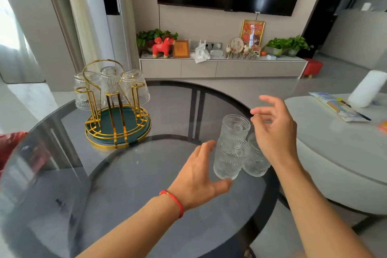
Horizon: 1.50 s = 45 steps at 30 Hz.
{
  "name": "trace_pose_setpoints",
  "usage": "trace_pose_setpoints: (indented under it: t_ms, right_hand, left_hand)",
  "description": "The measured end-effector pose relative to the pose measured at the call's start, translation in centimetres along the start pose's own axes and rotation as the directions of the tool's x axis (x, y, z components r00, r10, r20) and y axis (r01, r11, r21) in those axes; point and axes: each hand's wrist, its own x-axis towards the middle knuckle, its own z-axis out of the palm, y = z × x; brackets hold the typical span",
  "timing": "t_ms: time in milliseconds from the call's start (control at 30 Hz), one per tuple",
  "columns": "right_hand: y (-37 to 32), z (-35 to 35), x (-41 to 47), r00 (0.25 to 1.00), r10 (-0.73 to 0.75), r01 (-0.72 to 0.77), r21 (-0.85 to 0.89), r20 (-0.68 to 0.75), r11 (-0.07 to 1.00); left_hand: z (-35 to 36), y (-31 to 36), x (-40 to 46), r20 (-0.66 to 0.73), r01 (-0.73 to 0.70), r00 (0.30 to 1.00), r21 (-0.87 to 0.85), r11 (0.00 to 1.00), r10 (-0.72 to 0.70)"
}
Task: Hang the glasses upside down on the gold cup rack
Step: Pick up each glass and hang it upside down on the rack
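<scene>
- Our left hand [202, 170], wearing a red string bracelet [173, 201] at the wrist, is reaching toward the glasses with its grip open: fingers spread, thumb pointing right beneath the nearest glass, nothing held.
- Our right hand [274, 130] is hovering just right of the stack, its grip also open and empty, fingers loosely curled and slightly blurred.
- Between the two hands a stack of two ribbed clear glasses [231, 146] is standing mouth-up, one nested in the other, leaning a little; whether the left fingertips are touching it we cannot tell.
- A third loose glass [256, 161] is sitting just beside the stack on its right, partly hidden behind our right hand.
- These glasses are resting on the smoked-glass round surface [146, 184], near its right edge.
- Well apart, at the far left of the same surface, the gold cup rack [117, 107] with its dark green tray is carrying three hanging glasses [111, 81] upside down on its prongs; the front prongs are showing bare.
- Beyond the surface, a pale low table [335, 153] is lying to the right.
</scene>
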Motion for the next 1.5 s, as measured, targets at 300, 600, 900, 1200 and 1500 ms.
trace_pose_setpoints:
  t_ms: [300, 600, 900, 1200, 1500]
  right_hand:
    - [0.2, 0.1, -0.7, 1.0, 0.021, -0.021, 0.001, 0.019, 1.0]
    - [-0.3, 2.5, -1.9, 0.959, -0.043, -0.004, 0.166, 0.28, 0.986]
    - [-2.3, 9.8, -4.6, 0.71, 0.232, -0.433, 0.152, 0.665, 0.889]
    - [-4.3, 16.3, -7.5, 0.433, 0.379, -0.887, 0.312, 0.818, 0.341]
    - [-4.1, 16.4, -6.6, 0.634, 0.469, -0.757, 0.368, 0.615, 0.541]
  left_hand:
    - [3.0, 1.6, 4.3, -0.129, 0.158, 0.981, 0.096, 0.983, -0.145]
    - [-6.1, -2.7, 1.5, -0.129, 0.315, 0.941, 0.006, 0.949, -0.312]
    - [-12.2, -5.4, -0.8, -0.254, 0.292, 0.827, -0.567, 0.77, -0.501]
    - [-14.2, -7.2, -1.4, -0.004, 0.315, 0.904, -0.67, 0.672, -0.427]
    - [-16.3, -15.1, -2.8, -0.258, 0.366, 0.927, 0.457, 0.811, -0.273]
